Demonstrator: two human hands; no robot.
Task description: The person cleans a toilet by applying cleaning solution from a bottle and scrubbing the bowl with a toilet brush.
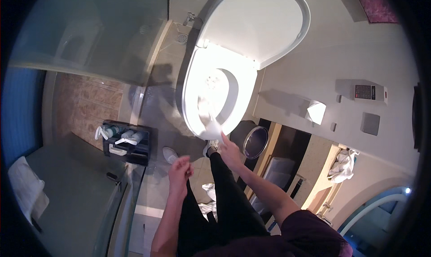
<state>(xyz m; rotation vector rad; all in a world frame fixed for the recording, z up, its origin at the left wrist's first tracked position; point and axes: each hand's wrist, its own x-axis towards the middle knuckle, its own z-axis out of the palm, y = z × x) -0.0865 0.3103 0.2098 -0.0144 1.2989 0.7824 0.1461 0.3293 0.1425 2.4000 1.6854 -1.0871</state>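
My right hand (pixel 231 153) grips a white toilet brush (pixel 212 126) at the front rim of a white toilet (pixel 190 103). The brush reaches over the seat into the bowl, where strong glare hides its far end. Foamy bubbles show on the inside of the bowl. The toilet lid (pixel 259 19) is raised. My left hand (pixel 181 173) hovers in front of my legs, fingers curled in, with nothing visible in it and touching nothing. It is apart from the toilet.
Left stands a dark caddy (pixel 143 149) with several spray bottles (pixel 114 130), near glass partitions (pixel 101 31). A waste bin (pixel 239 135) sits right of the toilet. Toilet paper (pixel 316 112) hangs on the wall. White cloths (pixel 208 208) lie on the floor behind my legs; another cloth (pixel 343 166) rests on the counter.
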